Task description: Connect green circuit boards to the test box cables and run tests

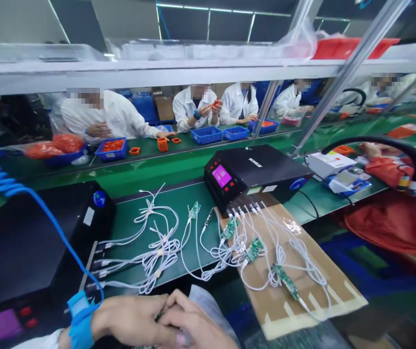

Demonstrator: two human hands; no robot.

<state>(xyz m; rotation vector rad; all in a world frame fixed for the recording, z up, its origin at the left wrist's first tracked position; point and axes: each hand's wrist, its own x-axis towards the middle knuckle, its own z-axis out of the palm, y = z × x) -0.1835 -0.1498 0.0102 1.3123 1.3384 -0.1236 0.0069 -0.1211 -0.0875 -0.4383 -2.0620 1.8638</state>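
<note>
At the bottom edge my left hand [131, 317], with a blue wrist strap [80, 322] on it, meets my right hand [198, 324]. Fingers of both are curled around a small green circuit board [159, 315]; only slivers of it show between them. Beyond my hands, white cables [160, 261] lie in tied bundles on the green bench [128, 218]. Further right, several green circuit boards [254, 249] are plugged into white cables from a black tester [262, 169] with a lit purple screen. Some of these boards rest on a brown cardboard sheet [302, 271].
A second black device [40, 242] stands at left, a coiled blue cord [48, 208] crossing it. Overhead runs a white shelf [157, 72] on metal posts. Co-workers in white coats [109, 116] sit opposite by blue bins [206, 135]. A red sleeve [393, 169] is at right.
</note>
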